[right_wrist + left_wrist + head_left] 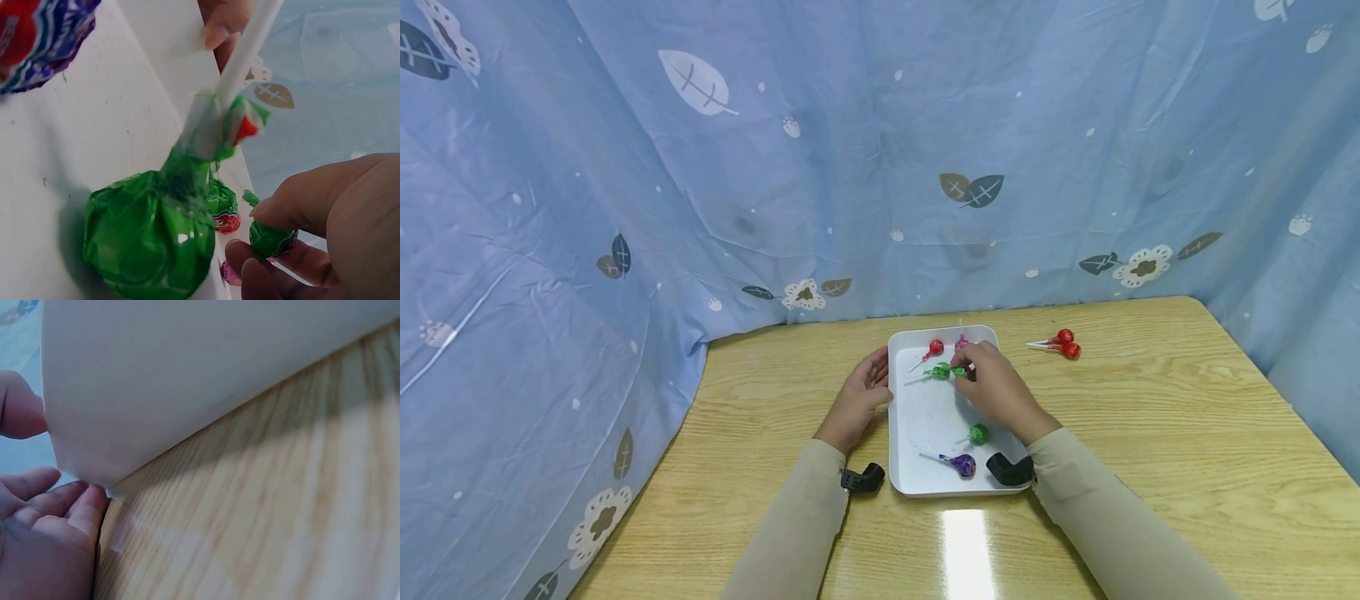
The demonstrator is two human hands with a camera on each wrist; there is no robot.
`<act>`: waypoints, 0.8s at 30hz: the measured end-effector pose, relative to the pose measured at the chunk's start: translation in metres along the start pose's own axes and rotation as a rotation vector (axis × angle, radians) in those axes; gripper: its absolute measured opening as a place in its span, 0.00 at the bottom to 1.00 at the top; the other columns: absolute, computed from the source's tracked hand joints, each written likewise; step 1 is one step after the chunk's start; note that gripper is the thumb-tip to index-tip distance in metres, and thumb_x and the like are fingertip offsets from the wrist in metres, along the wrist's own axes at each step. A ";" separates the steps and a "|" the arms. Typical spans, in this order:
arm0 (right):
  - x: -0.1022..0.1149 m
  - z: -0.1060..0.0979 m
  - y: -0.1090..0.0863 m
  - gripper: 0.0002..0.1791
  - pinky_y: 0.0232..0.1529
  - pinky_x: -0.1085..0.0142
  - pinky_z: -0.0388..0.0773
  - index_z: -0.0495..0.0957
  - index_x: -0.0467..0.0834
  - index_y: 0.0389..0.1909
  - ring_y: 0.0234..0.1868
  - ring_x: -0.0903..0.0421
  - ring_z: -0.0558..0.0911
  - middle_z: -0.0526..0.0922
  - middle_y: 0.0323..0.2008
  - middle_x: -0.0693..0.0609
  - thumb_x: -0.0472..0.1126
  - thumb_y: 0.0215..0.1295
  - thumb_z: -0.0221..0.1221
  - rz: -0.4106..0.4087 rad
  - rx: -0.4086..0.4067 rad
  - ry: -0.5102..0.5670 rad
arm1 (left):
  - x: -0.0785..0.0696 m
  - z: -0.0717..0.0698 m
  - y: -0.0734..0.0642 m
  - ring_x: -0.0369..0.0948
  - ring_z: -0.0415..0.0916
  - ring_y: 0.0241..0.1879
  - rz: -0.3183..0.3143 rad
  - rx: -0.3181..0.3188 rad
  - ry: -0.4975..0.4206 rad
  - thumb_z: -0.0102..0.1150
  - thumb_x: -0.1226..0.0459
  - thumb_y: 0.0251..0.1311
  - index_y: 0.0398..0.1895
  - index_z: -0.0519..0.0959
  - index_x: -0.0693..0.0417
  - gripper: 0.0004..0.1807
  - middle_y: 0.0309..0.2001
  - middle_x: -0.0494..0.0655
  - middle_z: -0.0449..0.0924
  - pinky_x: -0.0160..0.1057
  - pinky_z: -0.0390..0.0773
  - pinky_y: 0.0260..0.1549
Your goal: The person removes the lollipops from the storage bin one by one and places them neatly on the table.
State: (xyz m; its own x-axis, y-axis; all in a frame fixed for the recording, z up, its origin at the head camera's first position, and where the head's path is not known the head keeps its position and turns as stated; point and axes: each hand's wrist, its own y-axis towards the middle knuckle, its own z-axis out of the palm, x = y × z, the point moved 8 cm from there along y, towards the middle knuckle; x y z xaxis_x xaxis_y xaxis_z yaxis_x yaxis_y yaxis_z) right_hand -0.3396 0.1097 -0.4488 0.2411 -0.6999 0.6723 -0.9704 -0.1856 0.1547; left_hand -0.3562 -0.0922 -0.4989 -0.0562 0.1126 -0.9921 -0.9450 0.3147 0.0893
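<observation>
The right hand (998, 387) pinches a green lollipop (269, 240) within the white tray (925, 417), its height hard to judge; the left hand (856, 400), fingers relaxed, touches the tray's left edge. Tabletop (1150, 400) stretches wide either side, beyond two red lollipops (1071, 351) at right.

The lollipops wear wrappers of clear colours: three are green (977, 434), with a little red on some of them, one is purple (964, 466) with parts of red, blue and white, one is pink (962, 342), and the red ones (1071, 351) have white sticks. The tray (917, 425) is plain white, while the table (1165, 425) shows a yellowish-brown wood grain. The curtain (850, 75) is light blue, printed with white, brown and dark grey leaves and white flowers having brown centres, and the sleeves (793, 529) are plain beige.
</observation>
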 end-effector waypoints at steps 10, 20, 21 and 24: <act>-0.005 -0.004 0.001 0.12 0.42 0.59 0.78 0.77 0.41 0.46 0.40 0.53 0.76 0.76 0.42 0.50 0.35 0.60 0.61 0.015 0.019 0.094 | -0.001 0.000 -0.001 0.45 0.56 0.68 0.000 -0.007 0.010 0.46 0.82 0.46 0.73 0.54 0.59 0.44 0.71 0.52 0.57 0.38 0.63 0.62; -0.006 -0.012 0.001 0.09 0.41 0.58 0.78 0.78 0.41 0.41 0.40 0.52 0.77 0.77 0.41 0.50 0.36 0.59 0.62 0.002 0.004 0.196 | -0.002 0.000 -0.001 0.47 0.56 0.68 0.014 0.006 -0.005 0.45 0.83 0.47 0.73 0.53 0.60 0.44 0.71 0.53 0.56 0.39 0.63 0.62; -0.006 -0.013 0.001 0.08 0.40 0.58 0.78 0.78 0.42 0.40 0.40 0.52 0.77 0.77 0.41 0.50 0.36 0.59 0.62 0.004 0.002 0.199 | -0.002 0.000 -0.001 0.47 0.56 0.68 0.014 0.007 -0.006 0.46 0.83 0.47 0.73 0.53 0.60 0.44 0.71 0.54 0.56 0.38 0.63 0.62; -0.006 -0.015 0.001 0.07 0.40 0.58 0.77 0.78 0.43 0.40 0.40 0.52 0.76 0.76 0.41 0.51 0.38 0.60 0.62 0.009 0.002 0.210 | -0.002 0.001 -0.001 0.47 0.56 0.68 0.013 0.009 -0.011 0.46 0.82 0.47 0.73 0.52 0.61 0.44 0.71 0.54 0.56 0.38 0.63 0.62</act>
State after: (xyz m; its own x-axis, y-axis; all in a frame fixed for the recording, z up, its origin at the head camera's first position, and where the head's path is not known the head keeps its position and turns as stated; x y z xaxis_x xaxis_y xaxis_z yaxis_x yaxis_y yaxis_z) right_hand -0.3418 0.1245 -0.4418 0.2235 -0.5427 0.8097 -0.9724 -0.1811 0.1471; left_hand -0.3548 -0.0919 -0.4964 -0.0644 0.1271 -0.9898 -0.9414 0.3215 0.1026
